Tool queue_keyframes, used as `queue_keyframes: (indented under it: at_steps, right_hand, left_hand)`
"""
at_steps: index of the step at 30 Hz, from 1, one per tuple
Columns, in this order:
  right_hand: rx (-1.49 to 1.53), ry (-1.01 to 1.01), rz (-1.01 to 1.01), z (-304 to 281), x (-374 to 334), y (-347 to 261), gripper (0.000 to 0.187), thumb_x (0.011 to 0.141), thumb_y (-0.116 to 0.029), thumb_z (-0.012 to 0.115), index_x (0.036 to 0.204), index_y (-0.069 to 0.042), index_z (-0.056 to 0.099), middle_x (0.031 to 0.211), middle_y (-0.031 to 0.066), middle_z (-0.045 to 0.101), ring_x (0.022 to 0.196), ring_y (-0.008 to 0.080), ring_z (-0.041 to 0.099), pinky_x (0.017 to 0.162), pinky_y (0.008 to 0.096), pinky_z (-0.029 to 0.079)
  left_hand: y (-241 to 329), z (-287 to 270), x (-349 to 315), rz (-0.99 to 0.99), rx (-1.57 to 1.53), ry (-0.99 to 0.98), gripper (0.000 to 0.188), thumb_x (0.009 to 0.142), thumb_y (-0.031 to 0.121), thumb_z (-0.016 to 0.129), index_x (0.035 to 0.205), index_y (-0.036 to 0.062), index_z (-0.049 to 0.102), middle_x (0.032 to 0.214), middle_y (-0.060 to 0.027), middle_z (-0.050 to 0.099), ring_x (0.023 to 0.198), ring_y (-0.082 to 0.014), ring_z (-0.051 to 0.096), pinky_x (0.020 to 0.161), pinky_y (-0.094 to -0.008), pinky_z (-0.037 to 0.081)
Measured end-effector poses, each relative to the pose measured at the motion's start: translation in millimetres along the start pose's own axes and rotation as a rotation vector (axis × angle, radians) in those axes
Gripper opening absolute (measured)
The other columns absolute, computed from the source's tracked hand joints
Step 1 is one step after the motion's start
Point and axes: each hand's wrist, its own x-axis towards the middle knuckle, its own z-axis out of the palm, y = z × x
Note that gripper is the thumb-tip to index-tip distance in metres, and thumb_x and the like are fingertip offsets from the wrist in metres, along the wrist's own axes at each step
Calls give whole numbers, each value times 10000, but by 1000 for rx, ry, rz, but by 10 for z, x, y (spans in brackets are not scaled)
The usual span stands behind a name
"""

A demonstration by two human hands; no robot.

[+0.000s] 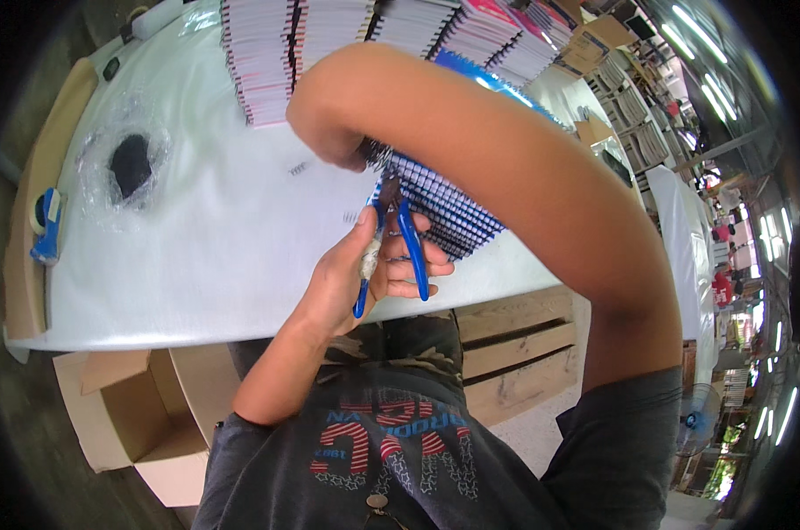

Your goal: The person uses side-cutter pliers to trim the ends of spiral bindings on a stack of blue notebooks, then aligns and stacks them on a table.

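My left hand (pixel 351 265) holds a pair of blue-handled cutting pliers (pixel 415 252), jaws pointing away from me. The handles stand apart, and one is wrapped in whitish tape. Just beyond the jaws lies a stack of spiral-bound books (pixel 449 208), its rows of dark coils facing up toward me. My right arm reaches across above the stack. Its hand (pixel 329 119) is curled at the stack's far left corner, by the coil ends near the plier jaws. The right fingertips are mostly hidden, so what they grip cannot be made out. Small cut coil pieces (pixel 298 168) lie on the table.
Tall stacks of spiral-bound books (pixel 338 35) line the back of the white-covered table (pixel 197 291). At left are a plastic-wrapped dark roll (pixel 132 166) and a blue tape dispenser (pixel 47 228). An open cardboard box (pixel 135 406) and a wooden pallet (pixel 519 344) are below the front edge.
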Motion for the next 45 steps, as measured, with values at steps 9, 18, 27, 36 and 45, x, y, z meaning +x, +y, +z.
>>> queue_keyframes:
  at_steps: [9, 18, 27, 36, 45]
  right_hand:
    - [61, 208, 28, 108, 107, -36, 272, 696, -186, 711, 964, -144, 709, 958, 49, 682, 849, 239, 659, 636, 404, 528]
    - [66, 74, 133, 172, 195, -75, 250, 695, -214, 676, 941, -191, 712, 894, 20, 681, 812, 191, 648, 625, 349, 503]
    - [230, 351, 13, 264, 142, -73, 260, 683, -180, 698, 941, -158, 717, 930, 51, 686, 819, 234, 655, 631, 385, 519]
    - [-115, 0, 29, 55, 163, -11, 304, 642, -219, 783, 939, -196, 725, 929, 41, 689, 832, 250, 645, 708, 392, 510]
    - [42, -195, -81, 192, 499, 106, 294, 680, -164, 744, 968, -213, 716, 900, 37, 692, 825, 221, 638, 696, 388, 498]
  left_hand:
    - [-23, -17, -51, -9, -144, -19, 561, 957, 513, 211, 1160, 48, 449, 915, -151, 575, 901, -325, 599, 744, -457, 500]
    - [-17, 9, -42, 19, -175, -56, 503, 962, 488, 249, 1094, 62, 481, 799, -106, 524, 700, -241, 541, 593, -398, 476]
    - [-25, 80, -60, 26, -162, 92, 492, 956, 474, 291, 1071, 41, 494, 813, -114, 519, 689, -246, 537, 601, -413, 490]
    - [10, 71, -54, 50, -96, 73, 502, 956, 496, 285, 1041, 53, 505, 739, -87, 488, 604, -216, 493, 529, -383, 448]
    - [9, 97, -85, 41, -40, -14, 560, 943, 538, 263, 1129, 47, 458, 860, -130, 561, 760, -268, 586, 658, -420, 494]
